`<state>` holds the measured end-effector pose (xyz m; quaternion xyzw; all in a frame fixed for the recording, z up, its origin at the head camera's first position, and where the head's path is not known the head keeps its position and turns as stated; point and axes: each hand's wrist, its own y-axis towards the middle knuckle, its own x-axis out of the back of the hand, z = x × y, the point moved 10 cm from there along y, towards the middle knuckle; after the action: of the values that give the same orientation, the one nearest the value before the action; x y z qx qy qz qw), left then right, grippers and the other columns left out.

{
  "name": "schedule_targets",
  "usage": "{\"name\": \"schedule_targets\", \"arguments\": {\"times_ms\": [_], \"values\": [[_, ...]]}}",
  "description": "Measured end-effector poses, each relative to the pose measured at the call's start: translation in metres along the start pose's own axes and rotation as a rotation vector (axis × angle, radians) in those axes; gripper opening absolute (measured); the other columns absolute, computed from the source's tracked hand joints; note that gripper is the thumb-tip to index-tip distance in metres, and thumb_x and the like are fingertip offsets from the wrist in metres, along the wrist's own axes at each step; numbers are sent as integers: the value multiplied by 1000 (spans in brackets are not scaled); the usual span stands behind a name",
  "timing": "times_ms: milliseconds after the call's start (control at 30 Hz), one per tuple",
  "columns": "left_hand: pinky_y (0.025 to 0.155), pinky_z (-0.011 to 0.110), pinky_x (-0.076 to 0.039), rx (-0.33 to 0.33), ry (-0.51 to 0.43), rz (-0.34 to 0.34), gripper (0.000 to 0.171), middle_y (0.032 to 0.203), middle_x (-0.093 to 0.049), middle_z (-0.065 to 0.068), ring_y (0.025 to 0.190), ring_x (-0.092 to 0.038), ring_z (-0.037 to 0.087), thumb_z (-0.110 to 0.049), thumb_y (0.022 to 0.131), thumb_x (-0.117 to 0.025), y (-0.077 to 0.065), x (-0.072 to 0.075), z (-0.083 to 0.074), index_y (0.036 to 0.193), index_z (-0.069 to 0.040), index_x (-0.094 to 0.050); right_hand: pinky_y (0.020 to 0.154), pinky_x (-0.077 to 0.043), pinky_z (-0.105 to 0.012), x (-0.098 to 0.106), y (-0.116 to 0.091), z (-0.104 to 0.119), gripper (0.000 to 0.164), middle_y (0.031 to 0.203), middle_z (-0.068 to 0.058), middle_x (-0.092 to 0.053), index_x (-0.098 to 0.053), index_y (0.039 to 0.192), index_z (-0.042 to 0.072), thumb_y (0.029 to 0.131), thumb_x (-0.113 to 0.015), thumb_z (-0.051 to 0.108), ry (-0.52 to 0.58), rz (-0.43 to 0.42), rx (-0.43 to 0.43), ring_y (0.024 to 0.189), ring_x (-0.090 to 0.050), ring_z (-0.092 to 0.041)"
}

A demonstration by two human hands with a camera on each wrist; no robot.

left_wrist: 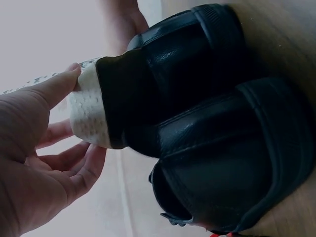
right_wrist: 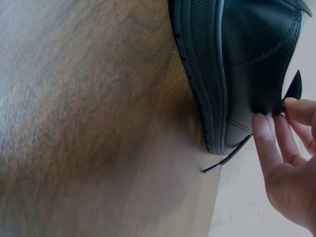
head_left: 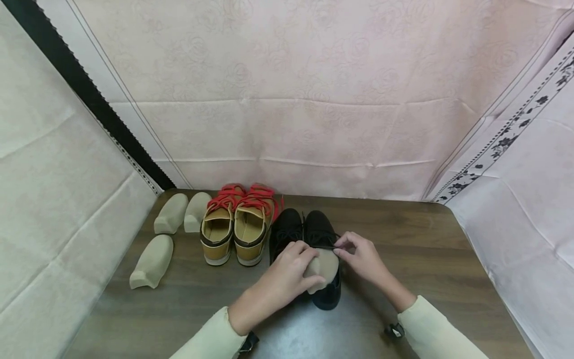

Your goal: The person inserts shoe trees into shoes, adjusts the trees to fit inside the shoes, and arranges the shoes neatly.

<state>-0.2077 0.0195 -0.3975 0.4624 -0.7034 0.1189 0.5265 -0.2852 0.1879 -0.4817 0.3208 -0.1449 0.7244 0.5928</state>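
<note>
A pair of black lace-up shoes stands side by side on the brown wood-grain table, heels toward me. My left hand (head_left: 291,269) holds a beige moulded shoe insert (head_left: 326,267) between thumb and fingers, over the right black shoe (head_left: 329,294). In the left wrist view the pale end of the insert (left_wrist: 89,108) sticks up from that shoe's opening; its other end is hidden. At the same shoe's lace area, my right hand (head_left: 360,259) pinches a dark piece, lace or tongue, I cannot tell which. A loose lace end (right_wrist: 227,159) hangs by the sole. The left black shoe (head_left: 287,229) is partly covered by my left hand.
Tan shoes (head_left: 217,232) with red laces stand left of the black pair. Farther left lie three more beige inserts (head_left: 152,262). Pale patterned cloth (head_left: 287,129) hangs behind the table (head_left: 403,234) and at both sides.
</note>
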Motion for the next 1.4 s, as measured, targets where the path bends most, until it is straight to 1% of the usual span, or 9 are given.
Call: {"name": "schedule_targets", "arguments": {"times_ms": [133, 267, 400, 500, 600, 733, 967, 1133, 1400], "values": [[82, 28, -57, -12, -13, -1, 51, 112, -65, 4, 103, -60, 17, -41, 85, -84, 1, -3, -1, 123, -9, -70, 86, -60, -36, 0, 0, 1, 11, 98, 3, -69, -69, 97, 18, 94, -76, 10, 4, 3, 2, 90, -67, -13], [84, 28, -56, -53, -13, 16, 49, 116, -65, 3, 103, -58, 16, -41, 86, -83, 3, -4, -3, 121, -10, -70, 87, -60, -36, 0, 0, 0, 11, 98, 4, -69, -69, 98, 19, 95, -75, 11, 3, 8, -1, 91, -67, -13], [86, 27, -53, -86, -40, 82, 46, 125, -67, 2, 104, -56, 15, -37, 90, -79, 3, -5, -1, 126, -11, -69, 86, -60, -35, 0, 0, -1, 11, 99, 4, -69, -69, 99, 19, 95, -75, 12, -4, 11, 1, 91, -66, -12], [90, 28, -53, -82, -76, 148, 44, 131, -66, 2, 108, -56, 16, -31, 94, -76, 3, -6, 2, 132, -11, -68, 86, -60, -35, 0, 0, -1, 11, 98, 4, -69, -69, 98, 19, 95, -75, 11, -6, 9, 6, 91, -67, -12], [93, 28, -53, -70, -103, 185, 41, 130, -65, 1, 111, -56, 15, -29, 95, -75, 5, -7, 6, 132, -12, -68, 85, -60, -36, 0, 0, 0, 12, 98, 3, -70, -70, 98, 18, 94, -76, 9, -6, 5, 10, 91, -67, -13], [92, 26, -52, -68, -114, 180, 39, 124, -66, -1, 107, -56, 13, -31, 94, -76, 9, -10, 7, 127, -13, -70, 85, -60, -34, 0, 0, 0, 11, 99, 3, -69, -69, 98, 19, 94, -75, 10, -5, 13, -3, 91, -67, -13], [90, 26, -53, -72, -86, 146, 37, 117, -65, -2, 105, -57, 12, -35, 92, -77, 14, -13, 4, 122, -14, -71, 83, -59, -29, 0, 0, 1, 10, 100, 3, -69, -69, 100, 19, 96, -74, 12, -1, 28, -11, 93, -67, -13], [89, 25, -53, -48, -76, 149, 38, 116, -65, -2, 104, -58, 12, -36, 93, -76, 16, -15, 5, 123, -14, -71, 81, -59, -27, 0, -1, 1, 10, 100, 3, -69, -69, 100, 19, 96, -74, 11, 0, 25, -7, 92, -67, -14], [85, 24, -52, -27, -62, 154, 36, 113, -64, -1, 100, -56, 12, -37, 94, -75, 23, -17, 5, 122, -15, -71, 79, -59, -27, -2, 0, 2, 10, 100, 2, -69, -69, 99, 18, 96, -74, 11, 2, 24, -2, 91, -67, -15]]}}
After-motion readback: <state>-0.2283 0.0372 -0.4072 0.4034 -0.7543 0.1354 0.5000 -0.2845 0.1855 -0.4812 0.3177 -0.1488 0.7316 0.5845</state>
